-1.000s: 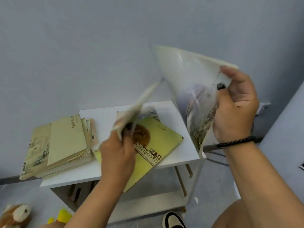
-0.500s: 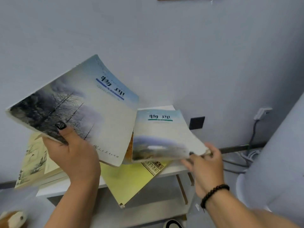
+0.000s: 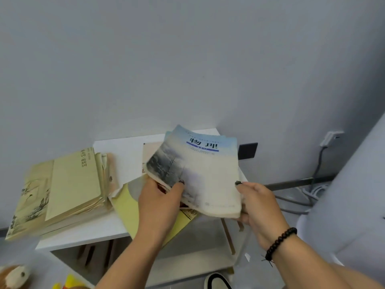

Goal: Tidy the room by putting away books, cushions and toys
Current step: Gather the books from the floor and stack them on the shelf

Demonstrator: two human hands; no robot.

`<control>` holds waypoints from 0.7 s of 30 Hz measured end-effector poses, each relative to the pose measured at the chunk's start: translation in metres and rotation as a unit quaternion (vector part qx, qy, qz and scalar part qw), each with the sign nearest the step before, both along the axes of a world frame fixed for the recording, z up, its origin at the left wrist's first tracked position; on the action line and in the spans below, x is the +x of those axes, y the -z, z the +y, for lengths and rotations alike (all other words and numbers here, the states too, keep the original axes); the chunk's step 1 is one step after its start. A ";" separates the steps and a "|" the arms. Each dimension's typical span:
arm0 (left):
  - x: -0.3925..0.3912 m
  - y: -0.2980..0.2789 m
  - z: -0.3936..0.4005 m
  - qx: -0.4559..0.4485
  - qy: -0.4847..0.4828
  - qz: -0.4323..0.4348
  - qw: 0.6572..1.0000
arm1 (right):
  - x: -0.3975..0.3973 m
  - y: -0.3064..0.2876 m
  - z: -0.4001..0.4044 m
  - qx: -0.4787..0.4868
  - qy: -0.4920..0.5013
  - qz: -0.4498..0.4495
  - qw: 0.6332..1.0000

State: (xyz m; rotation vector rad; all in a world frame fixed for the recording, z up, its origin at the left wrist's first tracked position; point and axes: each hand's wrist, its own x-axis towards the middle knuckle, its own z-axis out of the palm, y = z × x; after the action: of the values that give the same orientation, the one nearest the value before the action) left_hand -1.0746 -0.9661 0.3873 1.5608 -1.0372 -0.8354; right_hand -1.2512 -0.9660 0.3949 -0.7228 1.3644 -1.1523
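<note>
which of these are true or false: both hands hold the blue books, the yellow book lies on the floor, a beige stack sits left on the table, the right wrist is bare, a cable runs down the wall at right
1. Both hands hold the blue books. True: the left hand and right hand each have a grip on the blue books.
2. The yellow book lies on the floor. False: the yellow book lies on the table, overhanging its front edge.
3. A beige stack sits left on the table. True: the beige stack is there.
4. The right wrist is bare. False: it wears a dark bead bracelet.
5. A cable runs down the wall at right. True: the cable hangs from a plug.
</note>
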 end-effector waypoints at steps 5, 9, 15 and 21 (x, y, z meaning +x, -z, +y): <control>0.024 -0.015 -0.005 0.045 0.020 -0.151 0.987 | -0.002 0.007 -0.002 -0.017 -0.022 0.039 0.999; 0.051 -0.020 -0.015 0.051 -0.040 -0.167 0.984 | -0.006 0.006 -0.006 -0.023 -0.057 0.078 0.995; 0.048 -0.011 -0.024 0.103 0.019 -0.120 0.987 | -0.017 -0.005 -0.007 0.033 -0.153 0.141 0.978; 0.063 -0.017 -0.028 0.216 0.144 0.042 0.965 | -0.025 -0.004 -0.008 0.025 -0.166 0.125 0.978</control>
State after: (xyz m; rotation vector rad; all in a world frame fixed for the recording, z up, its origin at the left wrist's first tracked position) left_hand -1.0121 -0.9937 0.4045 1.7343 -1.0832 -1.3914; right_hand -1.2765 -0.9739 0.3984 -1.0420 1.4081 -0.7778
